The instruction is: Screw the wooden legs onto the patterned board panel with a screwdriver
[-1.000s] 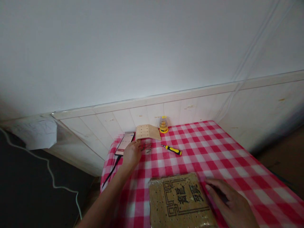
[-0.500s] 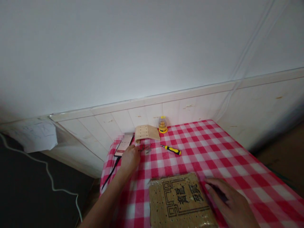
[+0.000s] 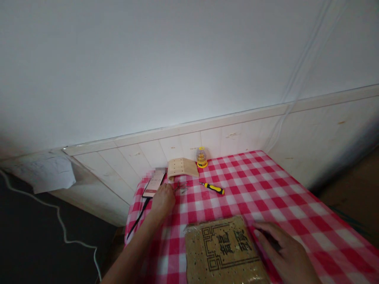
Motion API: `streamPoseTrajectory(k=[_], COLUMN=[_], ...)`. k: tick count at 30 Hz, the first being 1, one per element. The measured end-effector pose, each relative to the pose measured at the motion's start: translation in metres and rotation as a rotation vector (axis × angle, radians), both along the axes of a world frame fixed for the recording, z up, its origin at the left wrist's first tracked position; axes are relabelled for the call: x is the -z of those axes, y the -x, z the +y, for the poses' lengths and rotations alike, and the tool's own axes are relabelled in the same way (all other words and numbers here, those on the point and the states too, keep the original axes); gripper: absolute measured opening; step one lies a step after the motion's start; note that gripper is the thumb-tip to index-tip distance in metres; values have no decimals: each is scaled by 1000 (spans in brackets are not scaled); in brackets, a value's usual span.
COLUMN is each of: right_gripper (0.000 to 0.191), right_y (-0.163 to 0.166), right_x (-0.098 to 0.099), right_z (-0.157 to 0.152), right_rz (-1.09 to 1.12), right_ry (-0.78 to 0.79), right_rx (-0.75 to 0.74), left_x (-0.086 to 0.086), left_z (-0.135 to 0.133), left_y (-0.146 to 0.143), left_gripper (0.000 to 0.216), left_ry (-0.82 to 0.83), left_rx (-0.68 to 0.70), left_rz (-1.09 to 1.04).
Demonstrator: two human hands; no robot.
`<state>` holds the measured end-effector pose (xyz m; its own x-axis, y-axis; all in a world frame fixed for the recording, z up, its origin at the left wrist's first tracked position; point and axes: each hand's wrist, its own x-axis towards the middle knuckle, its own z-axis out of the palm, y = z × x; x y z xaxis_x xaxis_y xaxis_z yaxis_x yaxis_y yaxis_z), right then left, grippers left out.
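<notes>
My left hand (image 3: pixel 163 198) reaches out over the red-and-white checked tablecloth (image 3: pixel 266 189), its fingers curled down beside a small pile of metal screws (image 3: pixel 181 186); whether it grips any is hidden. A phone (image 3: pixel 153 183) with a cable lies just beyond that hand. My right hand (image 3: pixel 284 254) lies with fingers spread at the right edge of a tan perforated board (image 3: pixel 225 252) printed with a black pattern. A yellow-and-black screwdriver (image 3: pixel 212 188) lies past the screws.
A small wooden piece with holes (image 3: pixel 182 168) and a yellow screwdriver-bit holder (image 3: pixel 201 157) stand at the table's far edge against the white panelled wall. A white cable (image 3: pixel 59 225) runs across the dark floor at left. Paper (image 3: pixel 41 171) sticks out at left.
My left hand has drawn back slightly from the phone toward the screws. The view has shifted a little; my right hand stays on the board's edge.
</notes>
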<state>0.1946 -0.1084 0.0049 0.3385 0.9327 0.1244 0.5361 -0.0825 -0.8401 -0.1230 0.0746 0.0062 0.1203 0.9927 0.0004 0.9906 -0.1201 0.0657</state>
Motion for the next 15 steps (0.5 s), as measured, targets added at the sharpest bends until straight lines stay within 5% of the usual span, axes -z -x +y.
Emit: streamPoseTrajectory(k=[15], right_gripper=[31], right_y=[-1], right_x=[2], right_z=[-1], right_rz=[35], right_ry=[-10], right_rx=[-10], left_x=[-5], left_z=[3], left_y=[-9], left_gripper=[20], left_ry=[-72], left_rx=[89], left_rz=[-184])
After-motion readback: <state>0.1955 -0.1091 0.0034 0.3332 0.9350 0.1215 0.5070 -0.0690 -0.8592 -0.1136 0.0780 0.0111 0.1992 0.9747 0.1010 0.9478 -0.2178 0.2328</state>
